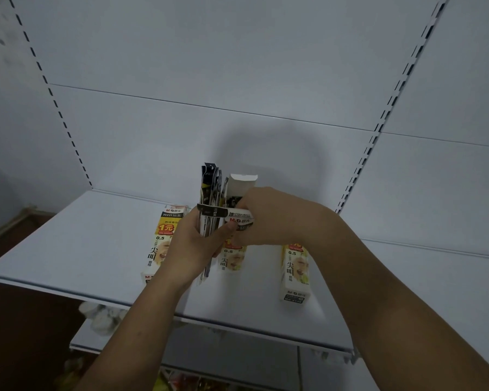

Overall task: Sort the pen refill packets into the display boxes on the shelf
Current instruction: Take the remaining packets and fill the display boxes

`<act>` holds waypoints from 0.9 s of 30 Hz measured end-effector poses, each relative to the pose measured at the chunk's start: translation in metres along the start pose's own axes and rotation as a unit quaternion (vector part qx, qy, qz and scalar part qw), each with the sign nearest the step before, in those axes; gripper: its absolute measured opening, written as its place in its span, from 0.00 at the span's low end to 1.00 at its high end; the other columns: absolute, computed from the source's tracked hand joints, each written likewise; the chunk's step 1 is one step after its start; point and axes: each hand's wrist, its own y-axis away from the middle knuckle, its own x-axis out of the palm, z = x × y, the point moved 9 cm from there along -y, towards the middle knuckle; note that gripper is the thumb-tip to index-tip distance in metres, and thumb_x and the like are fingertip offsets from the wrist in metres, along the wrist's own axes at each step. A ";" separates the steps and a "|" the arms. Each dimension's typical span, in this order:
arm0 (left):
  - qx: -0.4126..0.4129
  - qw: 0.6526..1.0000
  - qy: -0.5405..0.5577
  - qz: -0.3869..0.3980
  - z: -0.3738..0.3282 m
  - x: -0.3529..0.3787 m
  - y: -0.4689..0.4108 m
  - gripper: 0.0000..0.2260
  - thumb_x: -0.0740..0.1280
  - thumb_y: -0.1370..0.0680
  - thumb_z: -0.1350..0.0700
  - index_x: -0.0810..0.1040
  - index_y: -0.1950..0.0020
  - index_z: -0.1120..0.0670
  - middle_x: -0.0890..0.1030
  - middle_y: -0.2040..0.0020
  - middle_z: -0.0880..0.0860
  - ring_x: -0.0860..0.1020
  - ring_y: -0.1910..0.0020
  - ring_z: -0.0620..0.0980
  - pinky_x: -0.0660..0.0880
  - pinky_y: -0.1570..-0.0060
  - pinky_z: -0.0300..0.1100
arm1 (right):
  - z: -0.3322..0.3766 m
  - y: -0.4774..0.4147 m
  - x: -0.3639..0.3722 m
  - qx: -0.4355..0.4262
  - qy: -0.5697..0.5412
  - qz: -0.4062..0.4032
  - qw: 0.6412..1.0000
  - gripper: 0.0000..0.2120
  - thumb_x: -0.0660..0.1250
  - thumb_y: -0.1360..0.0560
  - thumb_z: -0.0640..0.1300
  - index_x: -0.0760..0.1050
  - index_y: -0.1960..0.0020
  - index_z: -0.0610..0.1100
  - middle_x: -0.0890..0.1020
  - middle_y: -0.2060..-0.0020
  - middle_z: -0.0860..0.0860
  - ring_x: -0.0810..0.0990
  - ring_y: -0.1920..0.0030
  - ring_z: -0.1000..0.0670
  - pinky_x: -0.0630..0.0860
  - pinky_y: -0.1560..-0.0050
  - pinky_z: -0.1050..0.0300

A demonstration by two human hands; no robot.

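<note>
**Feed one packet into the middle box, keep the rest in hand**

Head view: this is the only view, so all comes from it.

The left hand (187,249) is clamped round a bundle of packets (209,190), which stands upright; the fingers wrap it from the left side & the thumb (228,226) presses across the front. The right hand (271,218) has its fingers curled together on a single packet (223,212). This one lies crosswise in front of the bundle, black end to the left, white end hidden under the right fingertips. Exactly how they pinch it I cannot tell.

The single packet is just above the mouth of the middle box (233,259), whose flap (242,183) stands open behind it. The left box (161,244) & the right box (294,273) stand on the same shelf (82,244), one on each side, w/ the right box well apart from the hands.

My judgement of the step: one packet is being taken off the bundle to go in the middle box. To do it well:
- turn the packet upright first, since crosswise it will not pass the mouth;
- keep the flap back, e.g. w/ a free finger;
- keep the left grip firm, esp. the thumb, so the bundle does not fan out;
- check the print matches the box.
</note>
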 end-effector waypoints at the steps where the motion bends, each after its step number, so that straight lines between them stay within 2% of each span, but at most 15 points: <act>1: 0.000 1.000 0.001 -0.002 0.000 -0.001 0.000 0.03 0.72 0.19 0.58 0.81 0.51 0.51 0.81 0.69 0.48 0.75 0.71 0.47 0.73 0.71 0.41 | 0.000 0.001 -0.002 -0.010 -0.029 -0.006 1.000 0.08 0.76 0.25 0.50 0.81 0.52 0.46 0.84 0.59 0.51 0.82 0.60 0.52 0.77 0.60 0.55; 3: -0.002 1.000 0.011 -0.004 -0.001 -0.002 0.000 0.03 0.73 0.20 0.57 0.80 0.50 0.51 0.79 0.69 0.50 0.74 0.71 0.49 0.73 0.71 0.43 | 0.000 0.005 -0.013 -0.043 -0.077 -0.046 0.995 0.09 0.76 0.25 0.53 0.81 0.48 0.53 0.83 0.56 0.57 0.81 0.58 0.59 0.78 0.58 0.60; 4: -0.002 1.000 0.019 -0.002 -0.002 -0.002 0.000 0.03 0.73 0.20 0.56 0.80 0.51 0.50 0.79 0.68 0.51 0.74 0.71 0.50 0.73 0.70 0.45 | 0.000 0.009 -0.021 -0.053 -0.089 -0.075 0.992 0.08 0.76 0.24 0.54 0.81 0.48 0.54 0.83 0.58 0.57 0.80 0.61 0.61 0.75 0.60 0.64; 6: -0.003 1.000 0.028 -0.001 -0.002 -0.003 0.001 0.05 0.74 0.21 0.55 0.80 0.53 0.47 0.79 0.67 0.52 0.74 0.70 0.51 0.73 0.69 0.47 | -0.008 0.018 -0.039 -0.039 -0.136 -0.152 0.978 0.09 0.75 0.23 0.54 0.82 0.53 0.49 0.82 0.64 0.53 0.75 0.70 0.60 0.70 0.65 0.66; 7: -0.006 1.000 0.027 -0.002 -0.001 -0.004 0.001 0.06 0.74 0.20 0.56 0.80 0.53 0.46 0.80 0.67 0.50 0.74 0.70 0.50 0.73 0.69 0.47 | -0.016 0.023 -0.049 -0.020 -0.183 -0.201 0.962 0.12 0.73 0.22 0.54 0.83 0.54 0.45 0.82 0.65 0.48 0.72 0.72 0.59 0.70 0.67 0.64; 9: -0.015 1.000 0.023 -0.002 -0.001 -0.002 0.002 0.05 0.73 0.20 0.57 0.80 0.51 0.47 0.82 0.67 0.47 0.76 0.70 0.46 0.75 0.68 0.45 | -0.035 0.036 -0.062 0.011 -0.340 -0.290 0.895 0.14 0.68 0.18 0.51 0.82 0.55 0.41 0.81 0.65 0.41 0.70 0.72 0.53 0.69 0.69 0.58; 11: -0.023 1.000 0.021 0.000 -0.002 -0.001 0.003 0.04 0.73 0.20 0.56 0.79 0.50 0.49 0.82 0.68 0.44 0.77 0.70 0.43 0.76 0.67 0.42 | -0.042 0.042 -0.065 -0.015 -0.510 -0.326 0.796 0.15 0.61 0.15 0.44 0.79 0.57 0.40 0.78 0.67 0.44 0.69 0.73 0.51 0.68 0.69 0.56; 12: -0.025 0.999 0.020 0.001 -0.002 0.000 0.004 0.04 0.73 0.20 0.56 0.79 0.49 0.49 0.82 0.68 0.44 0.77 0.70 0.42 0.76 0.67 0.42 | -0.043 0.044 -0.067 -0.034 -0.558 -0.338 0.757 0.16 0.60 0.15 0.43 0.78 0.58 0.41 0.77 0.66 0.45 0.70 0.72 0.50 0.71 0.68 0.53; 13: -0.025 0.999 0.020 0.002 -0.002 -0.001 0.004 0.04 0.73 0.20 0.56 0.79 0.49 0.49 0.82 0.68 0.44 0.77 0.70 0.42 0.75 0.67 0.42 | -0.045 0.045 -0.068 -0.044 -0.564 -0.353 0.745 0.17 0.59 0.16 0.44 0.80 0.59 0.43 0.78 0.65 0.46 0.74 0.69 0.50 0.76 0.64 0.51; 15: -0.024 0.999 0.022 0.004 -0.002 -0.001 0.004 0.04 0.73 0.20 0.57 0.80 0.49 0.49 0.82 0.68 0.45 0.77 0.70 0.43 0.75 0.67 0.43 | -0.044 0.053 -0.071 -0.028 -0.480 -0.389 0.786 0.21 0.55 0.15 0.51 0.83 0.58 0.49 0.79 0.62 0.49 0.78 0.62 0.53 0.78 0.55 0.58; 17: -0.023 0.999 0.025 0.006 -0.003 -0.001 0.004 0.04 0.73 0.20 0.57 0.80 0.49 0.50 0.81 0.68 0.45 0.76 0.70 0.44 0.75 0.67 0.44 | -0.041 0.059 -0.075 -0.005 -0.378 -0.415 0.828 0.24 0.50 0.13 0.55 0.82 0.53 0.50 0.75 0.63 0.49 0.75 0.63 0.56 0.73 0.59 0.66; 19: -0.026 0.999 0.026 0.005 -0.002 -0.002 0.004 0.04 0.73 0.20 0.57 0.80 0.48 0.50 0.81 0.68 0.45 0.76 0.70 0.44 0.75 0.67 0.44 | -0.036 0.059 -0.077 -0.010 -0.363 -0.412 0.836 0.22 0.50 0.12 0.53 0.81 0.49 0.48 0.73 0.65 0.48 0.75 0.65 0.54 0.73 0.64 0.64; 21: -0.025 0.999 0.026 0.007 -0.002 -0.001 0.004 0.04 0.73 0.20 0.57 0.80 0.47 0.50 0.81 0.68 0.45 0.76 0.70 0.45 0.75 0.67 0.45 | -0.031 0.054 -0.075 -0.037 -0.366 -0.398 0.840 0.18 0.53 0.12 0.51 0.80 0.47 0.46 0.76 0.65 0.48 0.78 0.66 0.52 0.76 0.65 0.60; 24: -0.017 1.000 0.022 0.011 -0.003 -0.001 0.003 0.05 0.73 0.20 0.57 0.81 0.47 0.49 0.81 0.68 0.46 0.76 0.70 0.46 0.75 0.68 0.45 | -0.026 0.045 -0.065 -0.051 -0.337 -0.365 0.866 0.15 0.56 0.12 0.49 0.80 0.45 0.47 0.81 0.61 0.46 0.81 0.63 0.53 0.76 0.63 0.62; 27: -0.022 0.999 0.022 0.010 -0.001 -0.003 0.003 0.05 0.73 0.21 0.56 0.80 0.47 0.49 0.81 0.68 0.47 0.76 0.70 0.46 0.75 0.68 0.44 | -0.025 0.039 -0.057 -0.048 -0.314 -0.341 0.885 0.11 0.59 0.13 0.48 0.80 0.41 0.49 0.82 0.58 0.52 0.81 0.60 0.55 0.76 0.61 0.64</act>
